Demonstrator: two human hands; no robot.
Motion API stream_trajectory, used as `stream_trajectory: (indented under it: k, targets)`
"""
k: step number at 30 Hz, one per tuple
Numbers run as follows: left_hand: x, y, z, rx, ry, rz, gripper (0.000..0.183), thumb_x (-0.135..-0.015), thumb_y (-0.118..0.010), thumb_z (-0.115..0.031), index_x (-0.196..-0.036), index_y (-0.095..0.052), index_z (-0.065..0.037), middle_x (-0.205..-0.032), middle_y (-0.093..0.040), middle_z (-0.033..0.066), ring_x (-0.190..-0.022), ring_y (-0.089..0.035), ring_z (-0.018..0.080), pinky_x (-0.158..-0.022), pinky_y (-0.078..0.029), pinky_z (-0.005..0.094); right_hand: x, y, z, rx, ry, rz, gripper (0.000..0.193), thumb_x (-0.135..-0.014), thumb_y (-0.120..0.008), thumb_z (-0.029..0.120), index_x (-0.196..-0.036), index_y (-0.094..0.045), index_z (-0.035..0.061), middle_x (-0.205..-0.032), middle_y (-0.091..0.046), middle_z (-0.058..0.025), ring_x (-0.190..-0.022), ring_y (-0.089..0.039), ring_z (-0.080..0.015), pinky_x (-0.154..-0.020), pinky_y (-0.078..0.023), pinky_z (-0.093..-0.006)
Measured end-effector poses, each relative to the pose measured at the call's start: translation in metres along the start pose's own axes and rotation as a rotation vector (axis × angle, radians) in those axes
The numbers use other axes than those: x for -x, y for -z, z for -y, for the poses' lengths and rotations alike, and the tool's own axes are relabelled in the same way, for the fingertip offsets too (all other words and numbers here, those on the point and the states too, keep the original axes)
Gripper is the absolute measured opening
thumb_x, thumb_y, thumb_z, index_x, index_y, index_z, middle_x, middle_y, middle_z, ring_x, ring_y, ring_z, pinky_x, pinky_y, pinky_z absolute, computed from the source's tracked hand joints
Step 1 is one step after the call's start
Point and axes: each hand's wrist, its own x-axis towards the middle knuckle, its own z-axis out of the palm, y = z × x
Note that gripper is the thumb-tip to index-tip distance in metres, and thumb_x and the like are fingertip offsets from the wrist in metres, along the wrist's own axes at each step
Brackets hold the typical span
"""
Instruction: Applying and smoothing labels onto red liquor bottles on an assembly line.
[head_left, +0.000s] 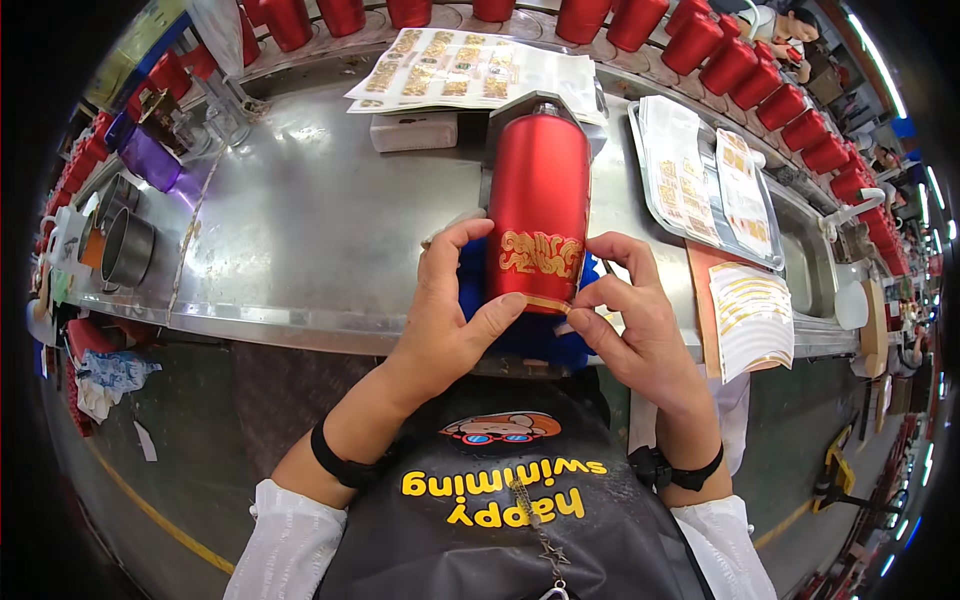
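A glossy red bottle [540, 180] with a gold dragon-like pattern lies on its side on a dark angled stand [497, 135], its base end toward me. A thin gold band [540, 302] runs along the near edge. My left hand [452, 310] grips the bottle from the left, thumb pressed on the band. At the right, my right hand [630, 315] has a finger against the bottle's side. Its thumb and another finger pinch at the bottle's near right edge, beside the band's end; what is between them is hidden. Blue cloth-like material [540, 342] shows under the bottle.
Gold-printed sheets [460, 70] lie behind the bottle over a white box [413, 132]. At right are a metal tray [650, 190] of printed sheets, curved gold strips [750, 310] and a sink [808, 270]. Metal pots [128, 248] stand left; red bottles [635, 22] line the back.
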Motion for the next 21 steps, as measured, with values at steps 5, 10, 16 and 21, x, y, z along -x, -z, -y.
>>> stream_trajectory:
  k: [5,10,16,21]
  targets:
    - [0.001,0.0,-0.006,0.142,0.031,-0.011,0.057,-0.088,-0.068,-0.025,-0.134,-0.041,-0.004,-0.133,-0.043,0.0179,-0.125,-0.039,0.0312,-0.108,-0.028,0.0397,0.0,0.001,-0.001,-0.008,0.006,-0.019,0.011,-0.081,-0.071,0.008,-0.083,-0.063,0.0017,-0.118,-0.051,-0.024,-0.117,-0.048,-0.0371,-0.095,-0.042,-0.0413]
    - [-0.012,-0.003,-0.033,-0.315,-0.346,0.088,0.019,-0.089,-0.063,-0.021,-0.104,-0.065,-0.009,-0.141,-0.042,0.0201,-0.13,-0.033,0.0381,-0.109,-0.021,0.0454,-0.003,0.009,0.007,-0.012,0.058,-0.029,0.011,-0.081,-0.071,0.008,-0.084,-0.063,0.0017,-0.118,-0.051,-0.0236,-0.117,-0.049,-0.0369,-0.095,-0.042,-0.0413]
    - [-0.004,0.006,-0.031,-0.332,-0.283,0.072,0.011,-0.088,-0.064,-0.018,-0.088,-0.061,-0.008,-0.141,-0.043,0.022,-0.127,-0.035,0.0385,-0.107,-0.023,0.0449,0.0,0.007,-0.001,-0.025,0.054,-0.012,0.012,-0.081,-0.071,0.008,-0.086,-0.062,0.0019,-0.119,-0.051,-0.023,-0.117,-0.049,-0.0363,-0.095,-0.042,-0.0408]
    - [-0.001,0.008,-0.026,-0.347,-0.247,-0.004,0.009,-0.082,-0.067,-0.013,-0.084,-0.06,-0.008,-0.136,-0.047,0.0241,-0.122,-0.039,0.0399,-0.105,-0.026,0.0479,0.0,0.001,-0.004,-0.017,-0.01,0.0,0.011,-0.082,-0.071,0.009,-0.082,-0.062,0.0017,-0.12,-0.049,-0.0229,-0.116,-0.049,-0.0366,-0.093,-0.043,-0.0404]
